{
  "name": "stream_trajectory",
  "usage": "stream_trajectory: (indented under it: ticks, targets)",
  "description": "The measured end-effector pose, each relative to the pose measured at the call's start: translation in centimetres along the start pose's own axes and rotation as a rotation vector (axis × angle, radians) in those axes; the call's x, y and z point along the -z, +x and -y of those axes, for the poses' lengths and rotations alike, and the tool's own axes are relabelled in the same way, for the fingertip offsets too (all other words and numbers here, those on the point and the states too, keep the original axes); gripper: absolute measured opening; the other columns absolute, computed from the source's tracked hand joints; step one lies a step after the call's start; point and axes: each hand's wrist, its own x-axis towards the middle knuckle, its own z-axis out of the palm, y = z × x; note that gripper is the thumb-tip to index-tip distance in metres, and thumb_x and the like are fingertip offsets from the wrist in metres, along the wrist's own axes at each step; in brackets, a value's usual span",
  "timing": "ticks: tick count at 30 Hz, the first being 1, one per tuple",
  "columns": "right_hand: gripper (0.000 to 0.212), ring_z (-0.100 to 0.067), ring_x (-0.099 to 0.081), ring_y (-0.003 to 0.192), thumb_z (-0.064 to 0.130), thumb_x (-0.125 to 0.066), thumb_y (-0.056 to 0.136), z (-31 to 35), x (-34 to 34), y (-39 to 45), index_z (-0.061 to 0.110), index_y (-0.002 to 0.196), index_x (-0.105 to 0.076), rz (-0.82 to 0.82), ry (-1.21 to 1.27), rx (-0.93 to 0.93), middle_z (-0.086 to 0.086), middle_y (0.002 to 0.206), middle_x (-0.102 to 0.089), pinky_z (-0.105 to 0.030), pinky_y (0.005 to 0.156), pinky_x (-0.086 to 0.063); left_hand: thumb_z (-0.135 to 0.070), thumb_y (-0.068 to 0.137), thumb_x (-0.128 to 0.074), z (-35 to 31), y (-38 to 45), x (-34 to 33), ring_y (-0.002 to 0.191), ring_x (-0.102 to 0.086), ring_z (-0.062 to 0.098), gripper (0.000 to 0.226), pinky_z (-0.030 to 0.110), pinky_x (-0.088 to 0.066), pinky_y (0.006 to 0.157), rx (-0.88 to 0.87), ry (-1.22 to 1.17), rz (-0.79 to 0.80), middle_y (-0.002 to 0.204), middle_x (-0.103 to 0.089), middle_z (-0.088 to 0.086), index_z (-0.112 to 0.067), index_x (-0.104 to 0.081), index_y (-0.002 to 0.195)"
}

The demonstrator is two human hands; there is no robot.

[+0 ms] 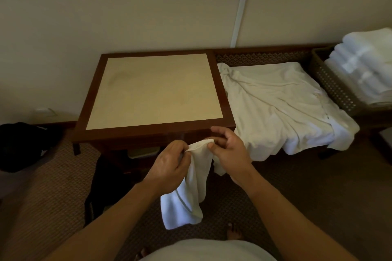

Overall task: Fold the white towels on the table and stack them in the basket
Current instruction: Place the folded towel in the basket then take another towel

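Observation:
A small white towel point(191, 188) hangs in front of the table's near edge, held up by its top hem. My left hand point(169, 165) grips the hem's left part. My right hand point(229, 148) pinches the hem just to the right, its other fingers spread. The wooden table point(152, 91) with a beige top stands behind the hands. A heap of unfolded white towels point(280, 108) lies on the low bench to the right. At the far right, a brown woven basket point(331, 82) holds a stack of folded white towels point(364, 65).
A dark bag point(23, 146) sits on the floor at the left, and another dark object point(110, 184) lies under the table's front. The wall runs close behind table and bench. Patterned carpet covers the floor around my feet.

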Motion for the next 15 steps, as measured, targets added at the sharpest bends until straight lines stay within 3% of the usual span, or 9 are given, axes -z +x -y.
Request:
stream_trajectory:
  ticks: [4, 7, 11, 15]
  targets:
    - [0.036, -0.009, -0.072, 0.101, -0.002, -0.066, 0.094, -0.6, -0.6, -0.1, 0.021, 0.123, -0.065, -0.041, -0.022, 0.002, 0.003, 0.106, -0.076, -0.022, 0.084, -0.057, -0.016, 0.104, -0.052, -0.1, 0.0, 0.4, 0.078, -0.050, 0.009, 0.011, 0.015, -0.039, 0.067, -0.031, -0.008, -0.032, 0.083, -0.051, -0.010, -0.018, -0.053, 0.093]
    - [0.032, -0.003, -0.068, 0.105, 0.007, -0.068, 0.096, -0.8, -0.6, 0.2, 0.018, 0.126, -0.068, -0.046, -0.196, 0.025, 0.011, 0.110, -0.072, -0.023, 0.093, -0.056, -0.015, 0.103, -0.053, 0.1, 0.1, 0.7, 0.081, -0.051, 0.008, 0.010, 0.014, -0.039, 0.069, -0.069, 0.009, -0.031, 0.086, -0.051, -0.011, -0.017, -0.054, 0.093]
    - [0.017, -0.003, -0.067, 0.094, 0.009, -0.066, 0.097, -0.4, -0.7, 0.8, 0.024, 0.102, -0.072, -0.056, -0.256, -0.002, 0.010, 0.098, -0.072, -0.028, 0.089, -0.057, -0.017, 0.103, -0.054, 0.7, 0.3, 0.9, 0.082, -0.052, 0.008, 0.011, 0.014, -0.040, 0.070, -0.129, 0.034, -0.025, 0.088, -0.050, -0.016, -0.020, -0.053, 0.093]
    - [0.017, -0.001, -0.063, 0.097, 0.011, -0.056, 0.102, 0.4, -0.9, 0.9, 0.025, 0.104, -0.064, -0.044, -0.318, 0.152, 0.011, 0.102, -0.068, -0.018, 0.084, -0.048, -0.025, 0.103, -0.050, 1.5, 0.4, 0.3, 0.083, -0.051, 0.008, 0.010, 0.019, -0.042, 0.073, -0.257, 0.113, -0.038, 0.093, -0.047, -0.013, -0.019, -0.055, 0.097]
